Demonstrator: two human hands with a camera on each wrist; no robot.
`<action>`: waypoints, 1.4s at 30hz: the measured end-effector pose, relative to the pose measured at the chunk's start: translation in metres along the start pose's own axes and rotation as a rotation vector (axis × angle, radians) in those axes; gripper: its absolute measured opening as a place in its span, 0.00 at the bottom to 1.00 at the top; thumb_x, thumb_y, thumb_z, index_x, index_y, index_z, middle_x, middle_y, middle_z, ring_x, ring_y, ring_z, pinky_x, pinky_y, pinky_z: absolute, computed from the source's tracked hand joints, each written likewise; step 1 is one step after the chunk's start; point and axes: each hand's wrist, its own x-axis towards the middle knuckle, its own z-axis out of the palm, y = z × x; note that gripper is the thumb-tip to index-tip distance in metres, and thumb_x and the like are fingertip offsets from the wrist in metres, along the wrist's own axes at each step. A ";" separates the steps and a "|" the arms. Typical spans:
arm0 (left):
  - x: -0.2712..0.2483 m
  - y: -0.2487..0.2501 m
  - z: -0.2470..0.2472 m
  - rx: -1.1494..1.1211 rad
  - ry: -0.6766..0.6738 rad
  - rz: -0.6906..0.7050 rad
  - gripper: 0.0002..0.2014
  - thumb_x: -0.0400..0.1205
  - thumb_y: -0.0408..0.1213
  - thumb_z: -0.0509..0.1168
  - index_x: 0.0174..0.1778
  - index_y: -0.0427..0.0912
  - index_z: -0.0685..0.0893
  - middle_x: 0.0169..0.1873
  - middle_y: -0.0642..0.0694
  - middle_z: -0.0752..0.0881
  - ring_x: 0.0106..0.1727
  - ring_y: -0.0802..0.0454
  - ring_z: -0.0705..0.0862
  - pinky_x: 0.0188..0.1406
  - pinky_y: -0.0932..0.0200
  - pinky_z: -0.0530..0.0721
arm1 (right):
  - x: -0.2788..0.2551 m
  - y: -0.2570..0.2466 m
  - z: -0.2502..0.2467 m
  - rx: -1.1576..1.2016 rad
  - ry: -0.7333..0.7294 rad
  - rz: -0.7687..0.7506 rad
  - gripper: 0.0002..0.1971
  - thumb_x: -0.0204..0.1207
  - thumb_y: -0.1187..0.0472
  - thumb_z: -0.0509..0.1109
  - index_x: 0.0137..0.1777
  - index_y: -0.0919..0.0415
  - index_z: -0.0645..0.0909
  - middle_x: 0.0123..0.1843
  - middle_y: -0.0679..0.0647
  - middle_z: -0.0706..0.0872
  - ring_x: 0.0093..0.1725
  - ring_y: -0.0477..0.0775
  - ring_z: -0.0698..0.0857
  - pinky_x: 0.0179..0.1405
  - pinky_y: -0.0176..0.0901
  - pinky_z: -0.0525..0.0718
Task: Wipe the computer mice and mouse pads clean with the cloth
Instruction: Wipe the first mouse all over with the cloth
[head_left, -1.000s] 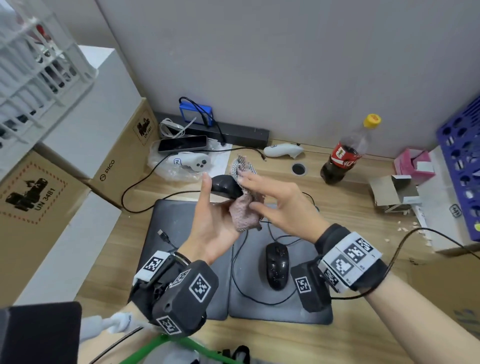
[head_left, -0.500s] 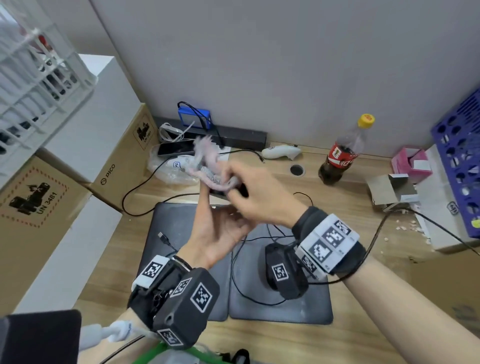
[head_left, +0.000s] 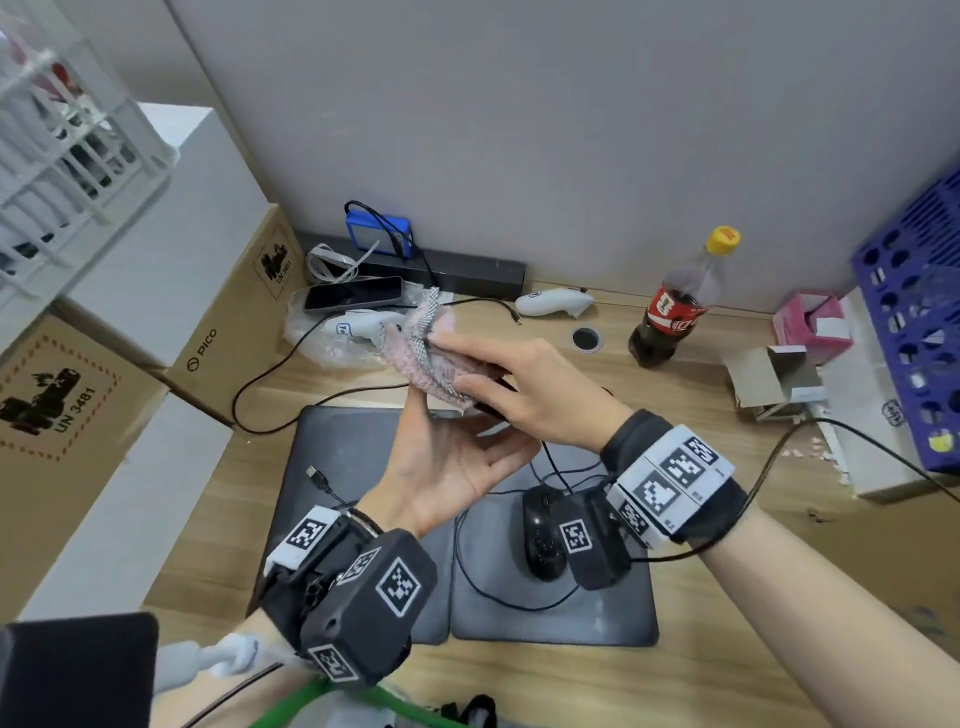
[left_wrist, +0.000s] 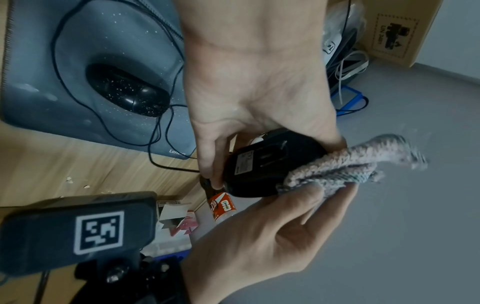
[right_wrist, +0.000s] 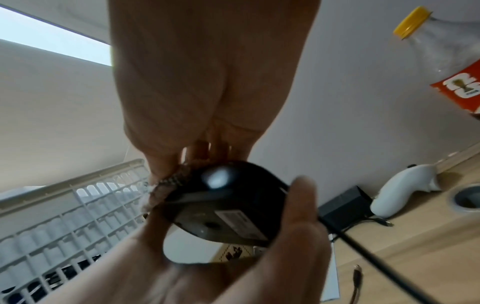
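Observation:
My left hand (head_left: 447, 457), palm up above the desk, grips a black wired mouse (left_wrist: 265, 166) between thumb and fingers, its underside label showing. My right hand (head_left: 535, 395) pinches a pinkish knitted cloth (head_left: 421, 353) and presses it over the mouse's top, which the cloth hides in the head view. The right wrist view shows the mouse (right_wrist: 223, 205) with the cloth (right_wrist: 168, 181) at its left edge. A second black mouse (head_left: 540, 535), speckled with dust, lies on the right grey mouse pad (head_left: 545, 618). A left grey pad (head_left: 337, 452) lies beside it.
Mouse cables loop across both pads, and a loose USB plug (head_left: 317, 475) lies on the left one. At the back stand a cola bottle (head_left: 675, 312), a white controller (head_left: 553, 301) and a phone (head_left: 353, 293). Cardboard boxes (head_left: 223, 332) line the left, a blue crate (head_left: 914, 322) the right.
The cloth hung below the held mouse a second ago; my right hand has swept it up and over the mouse's top, moving left across it. The left hand keeps its hold.

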 end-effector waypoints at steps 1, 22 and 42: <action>0.000 0.001 0.000 0.021 0.000 0.001 0.40 0.77 0.67 0.61 0.72 0.34 0.78 0.67 0.31 0.82 0.70 0.31 0.81 0.75 0.37 0.74 | 0.003 -0.001 0.000 -0.003 -0.019 0.008 0.22 0.81 0.59 0.68 0.75 0.55 0.75 0.64 0.51 0.86 0.61 0.45 0.83 0.63 0.34 0.77; 0.004 -0.004 -0.006 0.022 0.044 -0.046 0.43 0.76 0.68 0.63 0.71 0.31 0.77 0.67 0.31 0.82 0.66 0.30 0.83 0.69 0.34 0.79 | 0.005 -0.002 0.004 -0.003 -0.060 0.105 0.19 0.80 0.58 0.68 0.71 0.50 0.79 0.54 0.54 0.91 0.45 0.45 0.84 0.50 0.31 0.77; 0.006 0.015 -0.011 0.028 -0.071 0.009 0.48 0.73 0.73 0.62 0.71 0.30 0.78 0.69 0.32 0.81 0.72 0.35 0.80 0.76 0.40 0.74 | -0.022 0.022 -0.004 0.150 0.065 0.235 0.22 0.76 0.59 0.73 0.70 0.55 0.80 0.60 0.53 0.89 0.56 0.50 0.87 0.63 0.48 0.82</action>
